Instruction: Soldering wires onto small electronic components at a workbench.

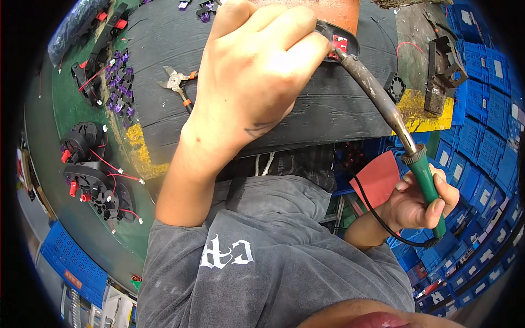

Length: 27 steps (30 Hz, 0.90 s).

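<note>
Nearest the camera: a grey shirt (273,273) with a white print fills the lower middle of the view, with a strip of skin at the bottom edge, too close and blurred to read further.
Left hand: the left hand (257,71) is raised high and large in the view, fingers curled over and pinching a small black part (338,41) with a red piece set in it; the fingertips hide most of the part.
Right hand: the right hand (421,199) is closed in a fist around the green handle of a soldering iron (391,112), thumb laid along the grip.
Soldering iron: it slants up and left from the right hand; its dark, scorched barrel ends at the black part, tip touching or just beside the red piece, which of the two I cannot tell. A black cord (383,218) loops down from the handle's end.
Work surface: a dark ribbed mat (328,109) lies behind both hands, on a green bench (54,164) with worn yellow patches.
On the mat: side cutters (178,85) with orange handles lie just left of the left wrist.
Left of the mat: a heap of small purple parts (120,82), and below it several black assemblies with red wires (90,169), well apart from the hands.
Right side: stacked blue crates (481,109) run down the edge, and a red sheet (377,177) sits just beside the right hand.
Upper right: a black bracket (443,71) stands near the crates.
</note>
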Each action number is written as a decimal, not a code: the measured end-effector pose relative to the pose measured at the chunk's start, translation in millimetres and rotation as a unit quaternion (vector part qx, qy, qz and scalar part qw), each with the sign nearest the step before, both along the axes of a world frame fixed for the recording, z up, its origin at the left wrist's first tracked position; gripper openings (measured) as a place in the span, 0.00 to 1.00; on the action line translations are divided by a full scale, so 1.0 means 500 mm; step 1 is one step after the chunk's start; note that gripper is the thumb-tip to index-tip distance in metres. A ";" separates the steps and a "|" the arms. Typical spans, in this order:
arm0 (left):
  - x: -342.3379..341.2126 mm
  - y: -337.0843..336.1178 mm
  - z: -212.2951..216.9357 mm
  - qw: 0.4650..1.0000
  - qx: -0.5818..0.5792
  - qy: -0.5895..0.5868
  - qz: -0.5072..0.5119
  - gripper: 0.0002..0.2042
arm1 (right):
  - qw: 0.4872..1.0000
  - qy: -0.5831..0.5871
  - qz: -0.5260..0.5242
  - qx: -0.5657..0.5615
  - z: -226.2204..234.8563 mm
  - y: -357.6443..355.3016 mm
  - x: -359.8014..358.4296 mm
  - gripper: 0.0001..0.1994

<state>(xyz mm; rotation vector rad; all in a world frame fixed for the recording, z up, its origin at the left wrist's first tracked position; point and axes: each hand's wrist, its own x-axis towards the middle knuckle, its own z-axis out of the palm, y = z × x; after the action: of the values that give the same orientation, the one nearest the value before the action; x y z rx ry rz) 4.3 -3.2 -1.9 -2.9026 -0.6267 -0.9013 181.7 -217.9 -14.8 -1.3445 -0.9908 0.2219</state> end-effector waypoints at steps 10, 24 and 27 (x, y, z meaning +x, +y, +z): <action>0.004 0.010 -0.006 0.999 0.018 -0.023 -0.017 0.05 | 1.000 0.015 -0.009 0.003 -0.002 -0.001 0.002 0.18; 0.010 0.008 -0.014 1.000 0.004 -0.027 -0.010 0.04 | 1.000 0.016 -0.026 -0.003 -0.002 -0.007 0.004 0.18; 0.011 0.008 -0.012 1.000 0.004 -0.026 -0.009 0.04 | 1.000 0.015 -0.024 -0.003 -0.003 -0.010 0.006 0.18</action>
<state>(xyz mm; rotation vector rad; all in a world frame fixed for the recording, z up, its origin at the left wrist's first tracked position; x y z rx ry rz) 10.0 1.0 -7.8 -2.8900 -0.5988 -0.9830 184.7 -222.8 -16.3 -1.3647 -0.9331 0.2085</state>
